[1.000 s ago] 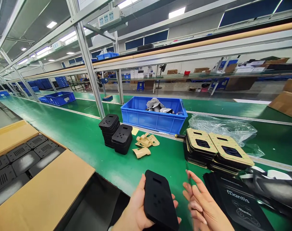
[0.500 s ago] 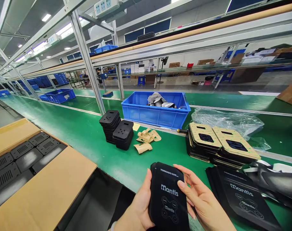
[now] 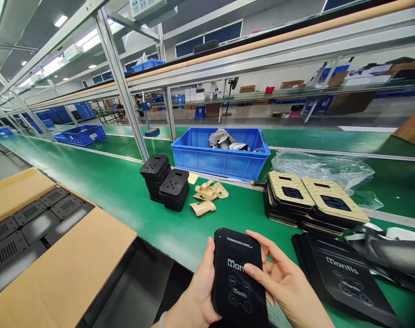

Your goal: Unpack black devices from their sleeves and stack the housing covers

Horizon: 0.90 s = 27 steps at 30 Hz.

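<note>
Low in the middle of the view, a black rectangular panel (image 3: pixel 240 273) with rounded corners and white "TORNADO" and "Mantis" lettering is held face up. My left hand (image 3: pixel 202 282) is closed around its left edge, thumb along the side. My right hand (image 3: pixel 279 278) grips the right edge, with its thumb pressed on the printed face over part of the word. The underside and the fingers beneath it are hidden. Close by on the right lie similar black printed panels (image 3: pixel 347 273), overlapping in a pile on the green bench (image 3: pixel 125 196).
Two stacks of black plates (image 3: pixel 175 184) stand beside peeled tan backing paper (image 3: pixel 207 193). Tan-faced adhesive sheets (image 3: pixel 330 200) are stacked at right, near clear plastic film (image 3: pixel 324 171). Behind is a blue bin (image 3: pixel 217 159). A carton (image 3: pixel 91 255) of black vented covers stands at left.
My right thumb has slid left and slightly down across the panel's face, now covering part of "Mantis". The camera view has shifted slightly.
</note>
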### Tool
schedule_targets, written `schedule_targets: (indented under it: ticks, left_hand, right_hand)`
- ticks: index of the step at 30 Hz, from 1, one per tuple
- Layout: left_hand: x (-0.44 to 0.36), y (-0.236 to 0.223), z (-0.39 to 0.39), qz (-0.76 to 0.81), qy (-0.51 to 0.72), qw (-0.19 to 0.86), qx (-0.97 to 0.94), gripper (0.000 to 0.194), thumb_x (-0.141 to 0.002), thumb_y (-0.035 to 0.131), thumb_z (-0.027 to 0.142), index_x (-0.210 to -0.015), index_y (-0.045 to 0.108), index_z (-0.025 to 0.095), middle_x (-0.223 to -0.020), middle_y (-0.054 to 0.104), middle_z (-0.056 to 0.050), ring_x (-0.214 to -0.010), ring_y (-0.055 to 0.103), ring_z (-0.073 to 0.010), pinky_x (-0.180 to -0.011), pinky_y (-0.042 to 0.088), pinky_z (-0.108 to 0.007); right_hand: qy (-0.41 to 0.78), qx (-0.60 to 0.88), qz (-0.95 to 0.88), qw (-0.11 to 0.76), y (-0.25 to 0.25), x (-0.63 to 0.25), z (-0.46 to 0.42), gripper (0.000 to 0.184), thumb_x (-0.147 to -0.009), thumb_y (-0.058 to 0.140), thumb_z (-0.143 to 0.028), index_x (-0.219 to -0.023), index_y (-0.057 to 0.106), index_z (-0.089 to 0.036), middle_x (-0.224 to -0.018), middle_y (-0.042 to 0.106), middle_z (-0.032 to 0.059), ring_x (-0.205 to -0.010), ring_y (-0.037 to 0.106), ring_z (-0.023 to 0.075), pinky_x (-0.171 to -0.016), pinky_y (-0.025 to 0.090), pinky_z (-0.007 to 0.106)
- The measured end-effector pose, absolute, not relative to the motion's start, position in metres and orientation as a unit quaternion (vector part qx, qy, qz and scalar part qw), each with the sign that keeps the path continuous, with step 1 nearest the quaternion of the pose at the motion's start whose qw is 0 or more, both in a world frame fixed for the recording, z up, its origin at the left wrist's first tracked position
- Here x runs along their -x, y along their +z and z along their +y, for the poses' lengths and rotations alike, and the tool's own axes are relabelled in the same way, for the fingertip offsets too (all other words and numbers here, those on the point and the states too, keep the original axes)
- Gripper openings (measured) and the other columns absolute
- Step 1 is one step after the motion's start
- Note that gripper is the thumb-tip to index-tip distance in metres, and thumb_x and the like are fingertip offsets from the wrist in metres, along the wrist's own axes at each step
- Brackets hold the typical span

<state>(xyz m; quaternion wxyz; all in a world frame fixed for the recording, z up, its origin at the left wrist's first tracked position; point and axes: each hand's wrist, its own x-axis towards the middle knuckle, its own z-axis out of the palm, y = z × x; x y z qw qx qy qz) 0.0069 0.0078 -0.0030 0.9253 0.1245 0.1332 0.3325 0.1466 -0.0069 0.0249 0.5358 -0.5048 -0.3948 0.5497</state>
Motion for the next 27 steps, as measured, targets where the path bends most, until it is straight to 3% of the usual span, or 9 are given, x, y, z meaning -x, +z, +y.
schedule_targets:
  ticks: [9,12,15,18,21,24,27]
  left_hand:
    - [-0.007,-0.003,0.006,0.139,0.342,0.92,-0.132,0.099,-0.088,0.008,0.076,-0.136,0.05,0.0,-0.105,0.074,-0.019,-0.104,0.067,-0.0287,-0.105,0.034,-0.039]
    - [-0.006,-0.003,0.005,0.142,0.351,0.916,-0.135,0.095,-0.09,0.01,0.073,-0.134,0.053,0.001,-0.107,0.074,-0.018,-0.104,0.067,-0.0275,-0.105,0.035,-0.038]
    - [-0.006,-0.003,0.002,0.163,0.353,0.91,-0.143,0.092,-0.091,0.015,0.073,-0.132,0.055,0.002,-0.109,0.073,-0.019,-0.109,0.065,-0.03,-0.106,0.036,-0.041]
    - [-0.007,-0.005,-0.002,0.267,0.398,0.863,-0.161,0.082,-0.09,0.032,0.071,-0.129,0.059,0.005,-0.112,0.072,-0.019,-0.115,0.062,-0.0343,-0.107,0.037,-0.046]
    - [-0.007,-0.005,-0.007,0.38,0.517,0.73,-0.233,0.062,-0.09,0.05,0.059,-0.129,0.06,0.012,-0.133,0.063,-0.014,-0.131,0.05,-0.0319,-0.112,0.034,-0.042]
    - [-0.006,-0.002,-0.01,0.375,0.565,0.649,-0.344,0.067,-0.088,0.061,0.048,-0.145,0.043,0.018,-0.144,0.054,-0.011,-0.135,0.045,-0.0285,-0.114,0.034,-0.037]
    - [-0.006,0.001,-0.01,0.363,0.531,0.641,-0.419,0.091,-0.081,0.073,0.035,-0.154,0.021,0.018,-0.135,0.061,-0.014,-0.122,0.058,-0.0303,-0.106,0.043,-0.04]
  right_hand:
    - [0.544,0.501,-0.381,0.555,0.026,-0.145,-0.008,0.062,-0.064,0.086,-0.037,-0.122,0.064,-0.027,-0.073,0.048,-0.0042,-0.047,0.032,0.0062,-0.035,0.027,0.017]
    - [0.549,0.496,-0.376,0.558,0.025,-0.144,-0.009,0.062,-0.064,0.086,-0.037,-0.122,0.064,-0.027,-0.073,0.048,-0.0034,-0.056,0.047,0.0105,-0.04,0.038,0.018]
    - [0.549,0.49,-0.373,0.565,0.026,-0.142,-0.01,0.063,-0.063,0.087,-0.038,-0.121,0.064,-0.026,-0.071,0.05,-0.0031,-0.07,0.058,0.0177,-0.061,0.055,0.026]
    - [0.546,0.491,-0.372,0.568,0.026,-0.142,-0.013,0.062,-0.065,0.086,-0.039,-0.121,0.064,-0.027,-0.072,0.052,-0.0027,-0.083,0.064,0.022,-0.074,0.057,0.031]
    - [0.54,0.498,-0.379,0.563,0.022,-0.145,-0.014,0.064,-0.066,0.085,-0.041,-0.124,0.061,-0.026,-0.091,0.062,0.0018,-0.094,0.064,0.0217,-0.081,0.056,0.027]
    - [0.525,0.501,-0.397,0.562,0.013,-0.148,-0.013,0.064,-0.068,0.084,-0.043,-0.125,0.061,-0.025,-0.115,0.062,0.0057,-0.105,0.061,0.0204,-0.091,0.051,0.024]
    - [0.474,0.517,-0.432,0.568,0.005,-0.151,-0.012,0.064,-0.07,0.081,-0.047,-0.126,0.062,-0.023,-0.111,0.06,0.0063,-0.105,0.059,0.0206,-0.087,0.051,0.024]
